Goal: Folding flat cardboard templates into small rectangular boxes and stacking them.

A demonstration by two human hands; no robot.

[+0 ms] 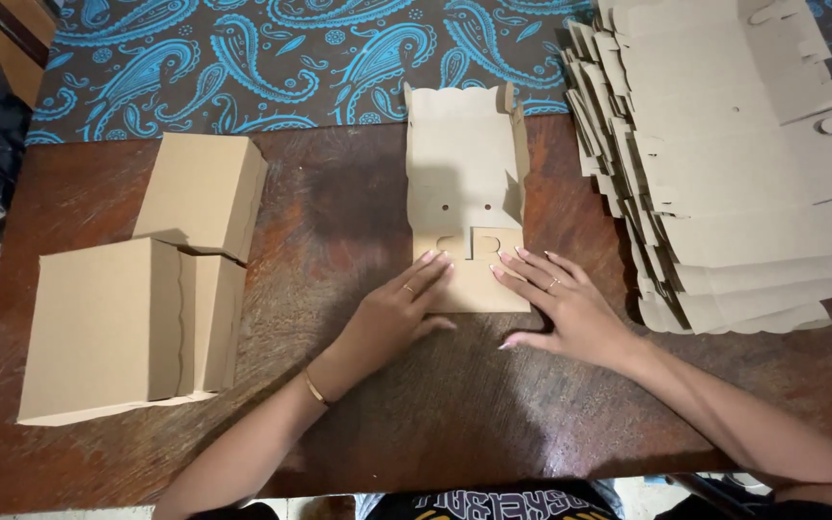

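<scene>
— So, hand state at this frame?

— Both flat, palms down, fingers spread, nothing gripped. L hand (399, 310) pressed on the near-left part of a partly folded cardboard box blank (467, 193); R hand (562, 308) on its near-right part. Fingertips of both sat just below the two tab slots at the blank's front flap.

— Blank position?

— Centre of the wooden table (358, 202), approx. midway btwn the other cardboard. Long axis ran away from the person. Far end reached the blue paisley cloth (272, 58). Side walls stood up along the far section, esp. the R wall; near section lay flat under the hands. Two small round holes visible mid-panel.

— Anything on the hands?

— Ring on a L finger, ring on a R finger, thin gold bracelet (316, 388) on the L wrist.

— Surroundings?

— Left of the blank, well apart: three finished closed boxes (137, 289), touching each other; one big in front, one behind it, one farther back and tilted. Right of the blank, near the R hand but not touching: fanned stack of flat blanks (734, 164), many sheets, edges staggered, covering the table's far-right corner and part of the cloth.

— Contact btwn hands?

— None; gap btwn them over the blank's near edge. Thumbs pointed inward, resting on the table.
</scene>
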